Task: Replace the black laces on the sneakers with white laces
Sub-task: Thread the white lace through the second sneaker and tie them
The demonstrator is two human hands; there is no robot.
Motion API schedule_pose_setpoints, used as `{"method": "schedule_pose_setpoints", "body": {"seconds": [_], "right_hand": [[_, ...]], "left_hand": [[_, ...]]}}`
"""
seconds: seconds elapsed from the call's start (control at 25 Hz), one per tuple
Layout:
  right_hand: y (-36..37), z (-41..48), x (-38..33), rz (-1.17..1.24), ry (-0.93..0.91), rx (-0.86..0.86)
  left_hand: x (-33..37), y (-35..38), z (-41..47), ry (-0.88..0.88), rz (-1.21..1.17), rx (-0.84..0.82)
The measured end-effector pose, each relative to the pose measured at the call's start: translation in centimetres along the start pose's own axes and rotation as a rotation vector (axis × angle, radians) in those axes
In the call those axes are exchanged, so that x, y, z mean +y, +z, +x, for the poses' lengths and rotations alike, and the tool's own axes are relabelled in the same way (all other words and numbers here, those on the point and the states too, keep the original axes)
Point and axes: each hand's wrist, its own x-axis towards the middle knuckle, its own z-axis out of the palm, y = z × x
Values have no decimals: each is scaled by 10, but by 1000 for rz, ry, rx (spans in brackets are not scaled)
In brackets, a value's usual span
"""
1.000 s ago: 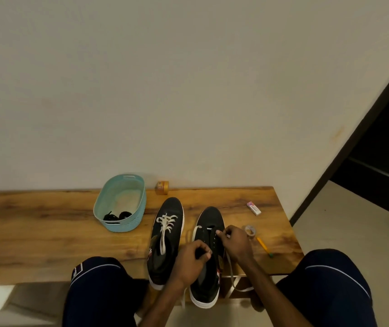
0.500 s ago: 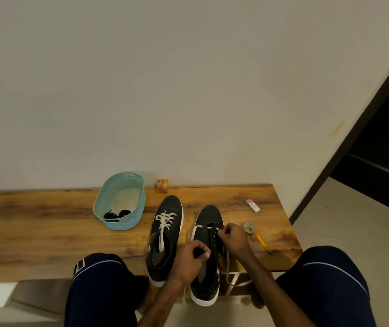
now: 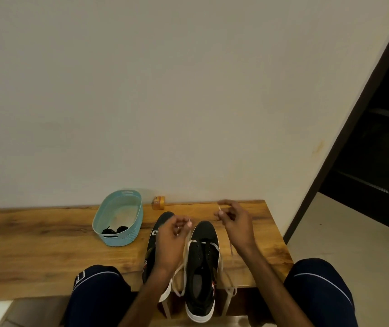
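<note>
Pinching one white lace tip in the left hand and the other in the right hand, both raised apart above the sneaker overhanging the front edge of the bench near its right corner, probably to even the ends past the first eyelets.

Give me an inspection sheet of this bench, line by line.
Surface: wooden bench, against the wall.
Job's things: right sneaker has a white lace through its front eyelets only; left sneaker mostly hidden; black laces lie in the teal basket.
Clutter: small orange object by the wall.
Grippers: left hand and right hand each pinch a lace end.
Cables: nothing seen.
Surroundings: plain wall, dark doorway on the right.
</note>
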Motion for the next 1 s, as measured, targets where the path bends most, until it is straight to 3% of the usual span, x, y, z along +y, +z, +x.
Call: {"method": "schedule_pose_setpoints", "body": {"seconds": [0.16, 0.32, 0.68, 1.0], "right_hand": [[-5, 6, -115, 298, -208, 30], [-3, 12, -190, 321, -320, 139], [-18, 14, -245, 311, -353, 240], [-23, 12, -239, 312, -355, 256]], "left_hand": [[106, -7, 28, 297, -117, 84], [171, -4, 38, 465, -82, 149], [237, -5, 38, 597, -113, 213], [235, -5, 33, 626, -40, 209]]}}
